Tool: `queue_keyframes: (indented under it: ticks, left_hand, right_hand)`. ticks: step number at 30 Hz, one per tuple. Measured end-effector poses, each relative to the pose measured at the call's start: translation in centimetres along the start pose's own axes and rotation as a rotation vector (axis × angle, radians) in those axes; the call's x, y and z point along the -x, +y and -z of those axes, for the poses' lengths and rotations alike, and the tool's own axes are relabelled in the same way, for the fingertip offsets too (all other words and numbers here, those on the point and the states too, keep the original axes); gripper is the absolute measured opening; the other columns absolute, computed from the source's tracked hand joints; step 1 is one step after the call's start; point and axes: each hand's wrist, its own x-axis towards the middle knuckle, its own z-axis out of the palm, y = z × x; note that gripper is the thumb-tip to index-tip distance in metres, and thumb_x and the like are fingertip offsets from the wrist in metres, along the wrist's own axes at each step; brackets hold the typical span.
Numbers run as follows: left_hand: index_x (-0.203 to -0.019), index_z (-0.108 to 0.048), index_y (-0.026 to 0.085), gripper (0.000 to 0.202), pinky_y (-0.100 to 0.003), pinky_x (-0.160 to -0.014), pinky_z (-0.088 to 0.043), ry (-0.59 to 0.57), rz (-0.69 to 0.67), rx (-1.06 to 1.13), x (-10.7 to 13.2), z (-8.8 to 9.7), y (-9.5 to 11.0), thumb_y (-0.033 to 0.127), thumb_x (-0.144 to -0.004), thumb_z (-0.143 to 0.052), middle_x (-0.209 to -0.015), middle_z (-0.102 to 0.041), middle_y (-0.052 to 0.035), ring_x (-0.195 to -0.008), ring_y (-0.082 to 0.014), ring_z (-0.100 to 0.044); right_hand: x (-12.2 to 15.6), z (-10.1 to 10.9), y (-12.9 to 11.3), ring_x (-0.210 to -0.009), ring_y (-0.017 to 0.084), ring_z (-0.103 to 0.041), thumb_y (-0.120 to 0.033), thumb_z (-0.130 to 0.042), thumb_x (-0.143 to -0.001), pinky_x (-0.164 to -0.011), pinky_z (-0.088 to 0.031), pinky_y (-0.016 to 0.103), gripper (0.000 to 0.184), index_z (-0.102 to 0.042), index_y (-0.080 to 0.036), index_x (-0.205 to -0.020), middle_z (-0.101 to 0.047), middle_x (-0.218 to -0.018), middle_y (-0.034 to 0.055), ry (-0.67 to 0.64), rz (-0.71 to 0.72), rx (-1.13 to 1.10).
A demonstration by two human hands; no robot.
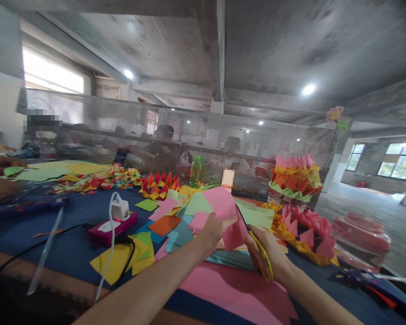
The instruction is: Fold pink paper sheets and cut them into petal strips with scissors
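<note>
Nearest, at 6 o'clock, a large pink sheet (237, 289) is spread over the blue-covered bench (77, 207). Just beyond, the yellow-handled scissors (267, 264) are held by the right hand (265, 241), its grip closed about the handles; how far the blades are parted cannot be told. At the clock's centre, a smaller pink piece (221, 205) is pinched by the left hand (212, 232) and held over stacked coloured paper (179, 237). Cutting appears to be in hand, a blade being set along the piece's right edge. Next, the paper probably needs to be kept steady while the blades are worked. Farther off, a folded-paper ring (304, 239) is placed at 3 o'clock, and a green bottle (196, 171) at 11.
</note>
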Motion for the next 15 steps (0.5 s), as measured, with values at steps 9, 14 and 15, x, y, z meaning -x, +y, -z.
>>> queue_keyframes:
  ticks: [9, 14, 15]
  left_hand:
    - [-0.099, -0.071, 0.023, 0.033, -0.037, -0.073, -0.051, -0.026, 0.124, 0.032, 0.3, -0.1, 0.3, 0.038, -0.069, -0.069, -0.088, -0.073, -0.0079, -0.082, -0.0267, -0.066]
    - [-0.103, -0.07, 0.022, 0.037, -0.037, -0.075, -0.05, -0.029, 0.081, 0.057, 0.2, 0.0, -0.2, 0.036, -0.069, -0.069, -0.089, -0.072, -0.007, -0.081, -0.0257, -0.066]
    - [-0.104, -0.069, 0.023, 0.037, -0.037, -0.075, -0.05, -0.033, 0.062, 0.058, 0.1, 0.1, -0.4, 0.036, -0.07, -0.069, -0.09, -0.072, -0.0067, -0.081, -0.0254, -0.066]
  right_hand:
    - [0.0, -0.8, 1.4, -0.04, 0.012, -0.042, -0.063, -0.029, -0.09, -0.043, -0.03, 0.023, 0.054, -0.038, -0.022, -0.057, -0.044, -0.04, -0.0024, 0.046, -0.065, -0.012]
    - [0.0, -0.9, 1.5, -0.039, 0.012, -0.041, -0.061, -0.029, -0.091, -0.041, -0.029, 0.024, 0.054, -0.04, -0.021, -0.056, -0.043, -0.04, -0.0022, 0.047, -0.088, -0.015]
    - [0.0, -0.9, 1.4, -0.04, 0.012, -0.042, -0.061, -0.03, -0.091, -0.042, -0.029, 0.024, 0.055, -0.041, -0.021, -0.055, -0.044, -0.041, -0.0018, 0.045, -0.073, -0.006]
